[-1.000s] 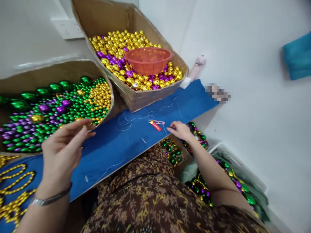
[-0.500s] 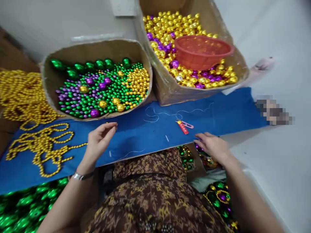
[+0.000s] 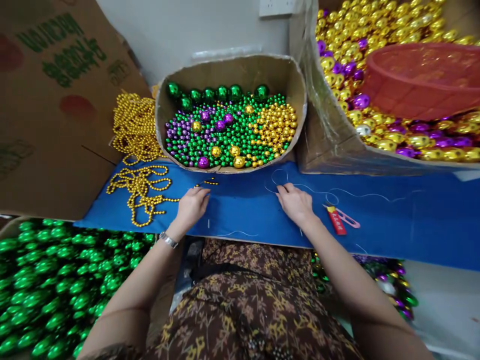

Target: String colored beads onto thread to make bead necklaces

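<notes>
Just before the oval brown cardboard bin (image 3: 243, 75), your left hand (image 3: 194, 205) curls at a row of small round gold beads (image 3: 212, 183), your right hand (image 3: 295, 204) at fine white thread (image 3: 318, 192); neither grip can be told. Inside the bin lie glossy multicoloured beads (image 3: 232, 135).

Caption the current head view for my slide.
Left hand by gold bead strands, right hand by white thread, both over blue cloth before a cardboard box of green, purple and gold beads.
</notes>
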Motion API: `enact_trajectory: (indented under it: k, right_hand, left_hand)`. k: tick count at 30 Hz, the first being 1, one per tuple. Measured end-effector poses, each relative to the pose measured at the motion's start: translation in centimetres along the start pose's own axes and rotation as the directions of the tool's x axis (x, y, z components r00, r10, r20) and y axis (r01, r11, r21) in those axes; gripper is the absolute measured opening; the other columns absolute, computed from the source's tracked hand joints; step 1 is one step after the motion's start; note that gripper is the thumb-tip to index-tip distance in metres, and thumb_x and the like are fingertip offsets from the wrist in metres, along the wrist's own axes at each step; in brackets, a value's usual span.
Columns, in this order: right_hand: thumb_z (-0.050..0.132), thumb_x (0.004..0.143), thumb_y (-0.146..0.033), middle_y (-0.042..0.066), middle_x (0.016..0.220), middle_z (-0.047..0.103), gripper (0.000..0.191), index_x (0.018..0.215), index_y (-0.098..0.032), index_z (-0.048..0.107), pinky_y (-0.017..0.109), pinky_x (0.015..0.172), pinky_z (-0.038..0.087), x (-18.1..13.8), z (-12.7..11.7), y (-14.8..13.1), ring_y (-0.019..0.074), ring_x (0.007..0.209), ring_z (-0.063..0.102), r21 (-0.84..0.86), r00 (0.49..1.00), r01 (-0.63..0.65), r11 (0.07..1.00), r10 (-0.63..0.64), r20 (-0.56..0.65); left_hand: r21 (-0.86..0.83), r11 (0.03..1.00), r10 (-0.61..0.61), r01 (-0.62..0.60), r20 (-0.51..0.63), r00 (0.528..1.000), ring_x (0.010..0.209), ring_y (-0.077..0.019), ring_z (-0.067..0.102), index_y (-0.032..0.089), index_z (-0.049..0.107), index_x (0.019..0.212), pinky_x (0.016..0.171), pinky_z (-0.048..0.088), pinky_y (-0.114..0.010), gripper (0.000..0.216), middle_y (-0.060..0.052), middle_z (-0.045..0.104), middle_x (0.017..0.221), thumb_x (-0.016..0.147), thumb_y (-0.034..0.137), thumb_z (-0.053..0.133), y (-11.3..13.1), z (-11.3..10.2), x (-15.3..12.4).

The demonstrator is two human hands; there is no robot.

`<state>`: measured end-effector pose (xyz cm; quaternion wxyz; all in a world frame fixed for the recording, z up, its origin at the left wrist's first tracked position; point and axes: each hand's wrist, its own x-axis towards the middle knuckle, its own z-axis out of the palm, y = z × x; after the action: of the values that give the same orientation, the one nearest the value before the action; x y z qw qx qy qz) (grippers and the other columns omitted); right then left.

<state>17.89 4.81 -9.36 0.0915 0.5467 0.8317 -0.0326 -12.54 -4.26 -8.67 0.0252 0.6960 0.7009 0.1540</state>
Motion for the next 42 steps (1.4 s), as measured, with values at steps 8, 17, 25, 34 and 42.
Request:
enact_trajectory:
  k: [8,17,25,34,42]
  right_hand:
    - [0.034,0.1,-0.034,0.014,0.114,0.062,0.034,0.119,-0.021,0.059,0.032,0.069,0.041,-0.3,0.6,0.0,0.0235,0.092,0.063,-0.007,1.0,-0.001,1.0,0.001,-0.021]
    - [0.034,0.1,-0.033,0.012,0.112,0.064,0.034,0.118,-0.02,0.06,0.029,0.065,0.039,-0.4,1.0,0.3,0.0222,0.086,0.064,-0.028,0.999,0.015,0.999,-0.016,-0.045]
    - [0.035,0.1,-0.03,0.012,0.102,0.064,0.031,0.107,-0.02,0.063,0.03,0.066,0.037,0.4,1.8,0.6,0.0213,0.087,0.063,-0.015,0.999,0.0,1.0,-0.001,-0.05]
    - [0.031,0.102,-0.035,0.01,0.11,0.063,0.034,0.114,-0.023,0.06,0.027,0.065,0.037,0.0,1.3,0.8,0.0193,0.091,0.062,0.129,0.996,-0.066,0.989,0.073,-0.052]
    - [0.039,0.1,-0.032,0.012,0.105,0.064,0.027,0.103,-0.02,0.062,0.029,0.072,0.04,0.3,1.3,-0.7,0.0219,0.096,0.061,0.167,0.994,-0.04,0.985,0.056,-0.093]
  left_hand:
    - [-0.02,0.929,-0.371,0.37,-0.084,0.925,0.089,-0.025,0.066,0.012,0.069,0.108,0.079,0.048,-0.033,0.031,-0.014,0.072,0.101,0.09,0.025,0.047,-5.4,-0.3,3.4]
    - [0.151,0.967,-0.229,0.206,0.159,0.96,0.094,-0.024,0.065,0.017,0.071,0.107,0.081,0.048,-0.03,0.03,-0.013,0.071,0.105,0.088,0.02,0.048,-7.0,-0.8,1.9]
    - [0.186,0.965,-0.212,0.186,0.132,0.968,0.086,-0.0268,0.064,0.013,0.069,0.086,0.069,0.047,-0.033,0.029,-0.016,0.067,0.089,0.09,0.026,0.043,-6.1,-1.5,1.8]
    - [-0.909,0.409,-0.16,0.082,0.017,0.987,0.106,-0.0284,0.065,0.021,0.062,0.071,0.091,0.052,-0.045,0.023,-0.008,0.072,0.107,0.076,0.043,0.068,5.5,-7.6,2.0]
    - [-0.979,-0.073,-0.092,0.188,0.195,0.976,0.064,-0.0119,0.062,0.018,0.072,0.08,0.06,0.051,-0.025,0.018,-0.006,0.073,0.08,0.076,0.035,0.074,12.8,-3.2,5.6]
